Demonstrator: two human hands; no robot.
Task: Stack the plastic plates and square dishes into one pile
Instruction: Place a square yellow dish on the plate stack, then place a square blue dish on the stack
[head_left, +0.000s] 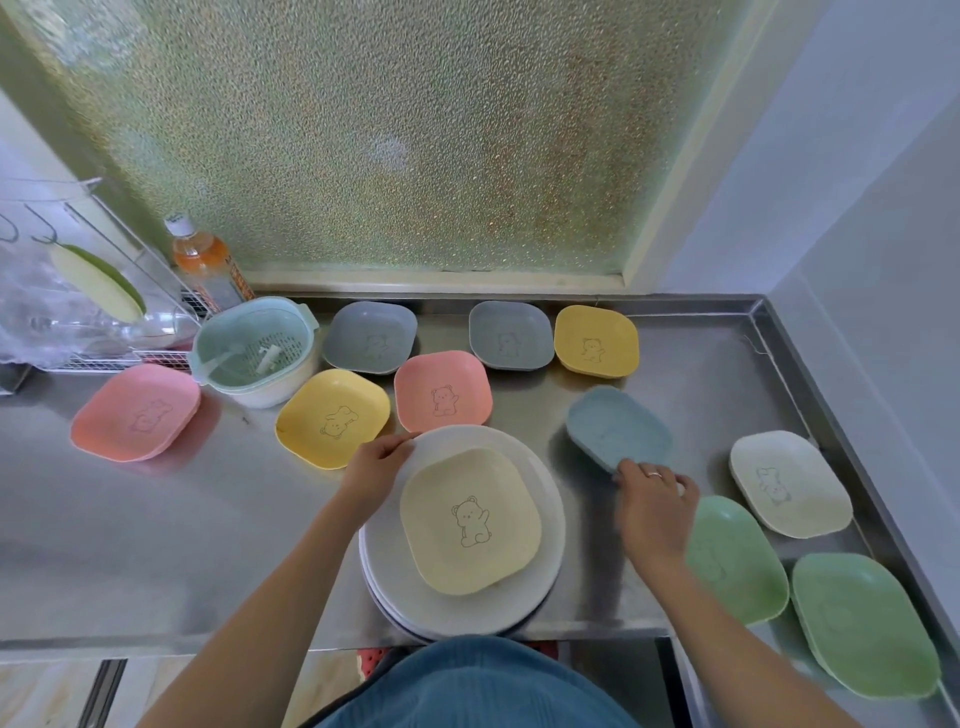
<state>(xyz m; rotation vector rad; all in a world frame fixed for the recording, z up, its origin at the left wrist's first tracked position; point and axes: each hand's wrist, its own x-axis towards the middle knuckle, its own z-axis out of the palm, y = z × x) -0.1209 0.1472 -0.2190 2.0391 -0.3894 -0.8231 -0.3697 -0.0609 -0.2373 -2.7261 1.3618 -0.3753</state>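
A pile of round grey-white plates (395, 582) stands at the counter's front edge, with a cream square dish (470, 519) bearing a bear drawing on top. My left hand (376, 467) holds the pile's far-left rim. My right hand (655, 506) grips the near edge of a blue square dish (615, 428), which is tilted up off the counter to the right of the pile. Other square dishes lie around: pink (136, 413), yellow (332, 418), pink (442, 391), grey (370, 336), grey (510, 335), yellow (596, 340), white (789, 483), and two green ones (740, 561) (865, 623).
A mint colander bowl (254, 351) sits at the back left beside a bottle of orange liquid (208, 265) and a wire rack (93, 312). A frosted window backs the steel counter (156, 519), which has a raised rim at the right.
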